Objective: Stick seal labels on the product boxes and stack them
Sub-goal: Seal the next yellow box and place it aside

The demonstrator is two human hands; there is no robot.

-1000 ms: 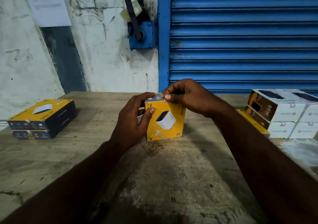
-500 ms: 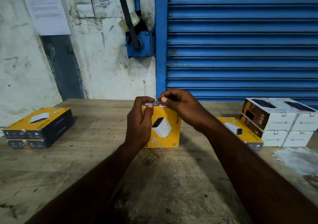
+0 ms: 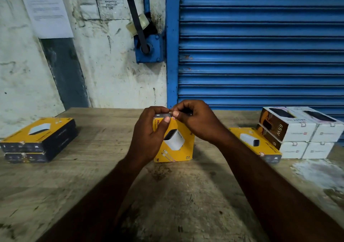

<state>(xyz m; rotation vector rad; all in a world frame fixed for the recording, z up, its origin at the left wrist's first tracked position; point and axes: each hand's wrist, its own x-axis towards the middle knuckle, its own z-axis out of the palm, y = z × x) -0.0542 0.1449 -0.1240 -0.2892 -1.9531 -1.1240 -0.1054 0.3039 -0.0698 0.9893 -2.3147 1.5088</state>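
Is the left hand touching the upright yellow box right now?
Touching. Head view shows the left hand gripping the yellow box: thumb on its front, fingers curled over its top left edge.

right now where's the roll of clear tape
Head view, upper centre: the tape roll hangs on the black crank handle, just left of the blue shutter.

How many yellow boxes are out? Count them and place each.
4. Left: top box on lower box. Centre: upright box in the left hand and right hand. Right: flat box beside the white boxes, which may hide more.
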